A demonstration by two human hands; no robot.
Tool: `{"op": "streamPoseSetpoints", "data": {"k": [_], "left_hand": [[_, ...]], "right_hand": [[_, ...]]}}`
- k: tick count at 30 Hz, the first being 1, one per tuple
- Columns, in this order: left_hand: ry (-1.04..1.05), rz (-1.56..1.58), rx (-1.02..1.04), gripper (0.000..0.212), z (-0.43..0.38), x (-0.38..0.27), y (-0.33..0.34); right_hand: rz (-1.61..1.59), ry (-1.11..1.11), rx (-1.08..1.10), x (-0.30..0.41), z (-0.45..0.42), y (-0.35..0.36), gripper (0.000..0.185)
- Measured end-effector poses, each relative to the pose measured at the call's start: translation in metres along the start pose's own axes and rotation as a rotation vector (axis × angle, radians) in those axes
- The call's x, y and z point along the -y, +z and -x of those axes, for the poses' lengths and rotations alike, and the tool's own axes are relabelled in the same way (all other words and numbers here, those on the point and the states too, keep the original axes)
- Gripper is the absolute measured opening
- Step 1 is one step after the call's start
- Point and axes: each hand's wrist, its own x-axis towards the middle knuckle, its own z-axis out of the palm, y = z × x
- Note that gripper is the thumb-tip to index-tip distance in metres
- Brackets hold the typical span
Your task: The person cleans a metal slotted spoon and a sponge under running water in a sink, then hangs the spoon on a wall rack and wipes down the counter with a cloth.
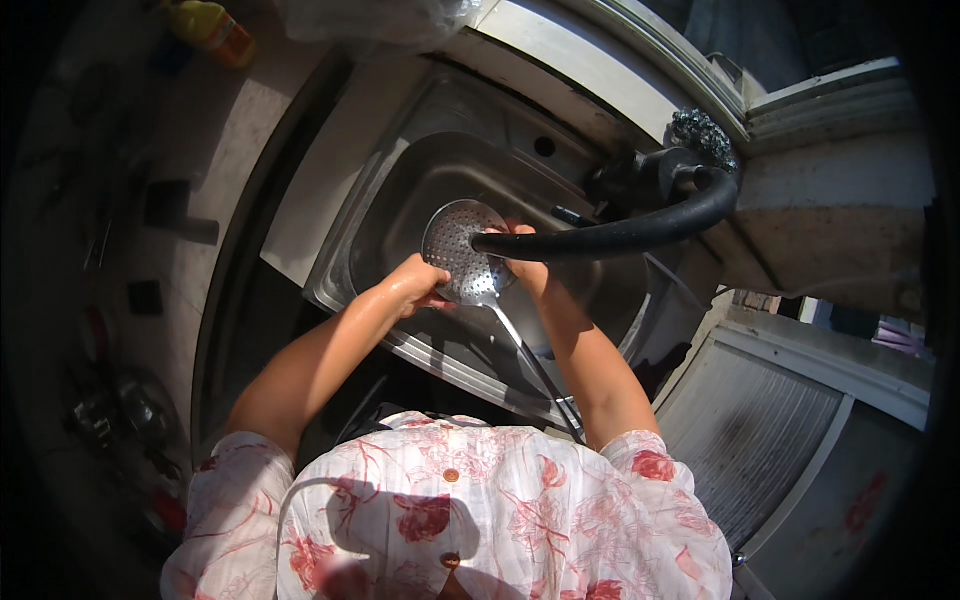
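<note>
Over the basin of a stainless steel sink [375, 217] I hold a round metal skimmer [461, 240] with a perforated head. My left hand [426, 285] grips its near left rim, the thumb on the upper face. On the far right rim is my right hand [521, 251], partly hidden by a black faucet hose [615, 236], whose end hangs right above the skimmer head. The skimmer's long handle [529, 356] slants down over the sink's front edge towards my body. Both the skimmer and my hands look wet.
The hose bends from a dark faucet body [664, 169] at the right back, topped by a crumpled shiny scrubber or foil [701, 135]. A plastic bag [375, 19] lies behind the sink. At the far left are a yellow bottle [214, 34] and shadowed metal utensils [142, 405]. A ribbed panel [757, 420] stands right.
</note>
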Motion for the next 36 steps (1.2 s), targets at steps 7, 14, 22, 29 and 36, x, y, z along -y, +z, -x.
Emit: {"op": "streamPoseSetpoints", "data": {"k": [7,14,22,29,36], "left_hand": [[-0.001,0.146,0.149,0.023,-0.017,0.026,0.009],[0.101,0.201,0.302,0.045,-0.004,0.011,-0.003],[0.091,0.259,0.232,0.045,0.001,0.01,0.023],[0.22,0.275,0.26,0.039,-0.021,0.019,0.003],[0.104,0.224,0.236,0.039,-0.008,0.01,0.02]], "right_hand": [[0.583,-0.322,-0.163,0.079,0.028,0.003,0.048],[0.296,-0.727,-0.043,0.058,0.086,0.005,0.042],[-0.762,-0.115,0.299,0.099,0.011,-0.006,0.013],[-0.483,0.191,0.358,0.06,0.049,-0.008,0.015],[-0.948,0.061,0.139,0.073,0.005,-0.029,0.022]]}}
